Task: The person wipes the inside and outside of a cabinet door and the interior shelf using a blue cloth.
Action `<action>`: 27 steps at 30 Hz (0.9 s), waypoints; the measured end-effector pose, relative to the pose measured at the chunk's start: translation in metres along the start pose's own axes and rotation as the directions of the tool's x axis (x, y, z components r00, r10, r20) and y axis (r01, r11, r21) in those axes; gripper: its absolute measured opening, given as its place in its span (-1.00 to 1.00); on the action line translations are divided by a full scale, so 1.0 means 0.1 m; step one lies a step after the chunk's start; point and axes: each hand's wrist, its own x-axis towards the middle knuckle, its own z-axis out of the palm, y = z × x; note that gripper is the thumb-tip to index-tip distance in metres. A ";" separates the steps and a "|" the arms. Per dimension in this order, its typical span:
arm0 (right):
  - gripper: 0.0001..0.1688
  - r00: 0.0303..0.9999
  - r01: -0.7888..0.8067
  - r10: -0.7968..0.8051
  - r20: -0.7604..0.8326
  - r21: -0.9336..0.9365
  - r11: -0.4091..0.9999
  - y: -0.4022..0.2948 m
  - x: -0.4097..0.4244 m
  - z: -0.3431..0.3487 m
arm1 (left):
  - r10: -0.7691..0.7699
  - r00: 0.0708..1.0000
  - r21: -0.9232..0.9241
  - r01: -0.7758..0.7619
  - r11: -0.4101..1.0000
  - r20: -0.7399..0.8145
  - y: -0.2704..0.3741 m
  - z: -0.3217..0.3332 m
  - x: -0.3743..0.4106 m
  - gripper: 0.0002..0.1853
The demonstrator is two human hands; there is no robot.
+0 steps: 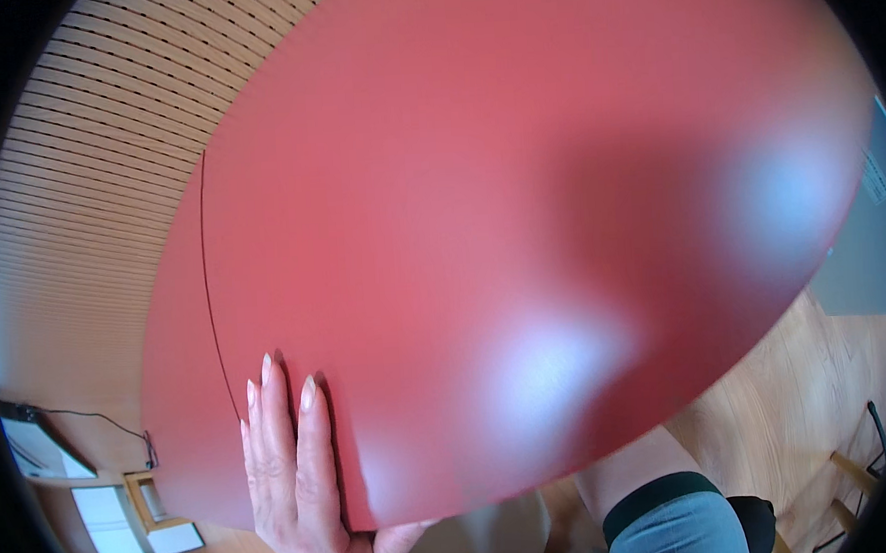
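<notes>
A large red panel (410,225) with a smooth, slightly glossy face takes up most of the view. It bears two bright reflections and a dark shadow. My left hand (296,479) grips its near edge at the lower left, with the fingers laid flat on the red face and the thumb tucked under the edge. Left of these fingers, a thin dark seam (206,274) runs up the panel. My right arm, in a light blue sleeve with a dark green cuff (657,498), reaches behind the lower right edge; the panel hides that hand.
Slatted, perforated wooden cladding (112,136) borders the panel at the upper left. A dark-framed device (46,444) with a cable is at far left, above white rectangular pieces (110,523). At right are a grey board (855,262), wooden flooring (764,380) and wooden furniture legs (853,473).
</notes>
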 end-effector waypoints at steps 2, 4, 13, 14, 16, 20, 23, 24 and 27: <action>-0.34 1.000 -0.016 0.016 -0.015 -0.026 1.000 0.05 -0.10 0.03 | 0.027 1.000 -0.017 -0.027 0.999 0.013 -0.02 -0.02 0.04 -0.04; -0.34 0.999 -0.022 0.020 -0.038 -0.050 0.998 0.13 -0.18 0.04 | 0.059 0.998 -0.036 -0.058 0.998 0.031 -0.02 -0.05 0.08 -0.11; -0.37 0.980 -0.073 0.059 -0.189 -0.070 0.995 0.42 -0.05 -0.24 | -0.081 0.993 -0.161 0.065 0.985 -0.091 0.05 0.06 -0.06 0.00; -0.37 0.974 -0.137 0.112 -0.195 -0.120 0.983 0.75 -0.21 -0.27 | -0.049 0.996 -0.197 0.034 0.980 -0.070 0.04 0.25 -0.04 0.00; -0.37 0.968 -0.146 0.115 -0.221 -0.132 0.980 0.73 -0.41 -0.32 | -0.021 0.997 -0.109 0.014 0.994 -0.071 0.00 0.13 -0.04 -0.01; -0.37 0.975 -0.122 0.061 -0.212 -0.287 0.950 0.69 -1.59 -0.39 | -0.043 0.994 -0.133 0.029 0.991 -0.103 -0.01 0.10 -0.09 -0.07; -0.39 0.973 -0.052 -0.049 -0.224 -0.425 0.904 0.69 -2.18 -0.55 | -0.041 0.993 -0.172 0.021 0.985 -0.113 0.02 0.11 -0.07 -0.09; -0.37 0.972 -0.041 -0.058 -0.230 -0.403 0.914 0.72 -2.18 -0.54 | -0.041 0.992 -0.178 0.020 0.984 -0.117 0.02 0.12 -0.08 -0.09; -0.30 0.975 -0.053 -0.011 -0.223 -0.281 0.958 0.74 -1.85 -0.50 | -0.051 0.992 -0.180 0.030 0.983 -0.117 0.02 0.15 -0.10 -0.08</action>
